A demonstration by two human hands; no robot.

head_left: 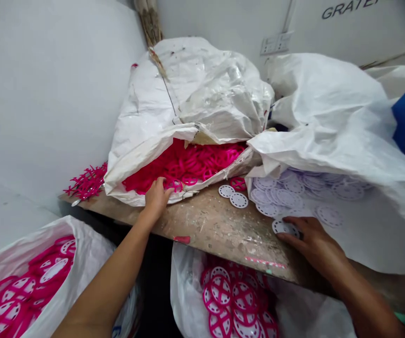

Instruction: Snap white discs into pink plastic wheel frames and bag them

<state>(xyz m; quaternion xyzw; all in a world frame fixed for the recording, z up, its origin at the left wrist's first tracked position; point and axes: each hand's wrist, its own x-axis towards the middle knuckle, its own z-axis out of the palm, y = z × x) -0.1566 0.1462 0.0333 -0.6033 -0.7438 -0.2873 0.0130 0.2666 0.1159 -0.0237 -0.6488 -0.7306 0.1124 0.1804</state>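
Note:
My left hand [156, 199] reaches into the mouth of a white woven sack [142, 171] full of bright pink plastic pieces [188, 162]. Its thumb and fingers are apart, beside a pink ring with crossed spokes [174, 186]; a firm hold on it does not show. My right hand [306, 237] pinches a white slotted disc [282, 227] between thumb and fingers, over the worn board. Many similar white discs [279, 192] spill from a second white sack [329, 117] just beyond. Two loose discs [239, 200] and a pink ring [238, 183] lie between the sacks.
Below the wooden tabletop [202, 220], an open sack [184, 277] holds pink rings joined with white discs [237, 300]. Another such sack [86, 239] stands at lower left. Pink branching scraps [89, 182] lie at the board's left end, near the wall [57, 94].

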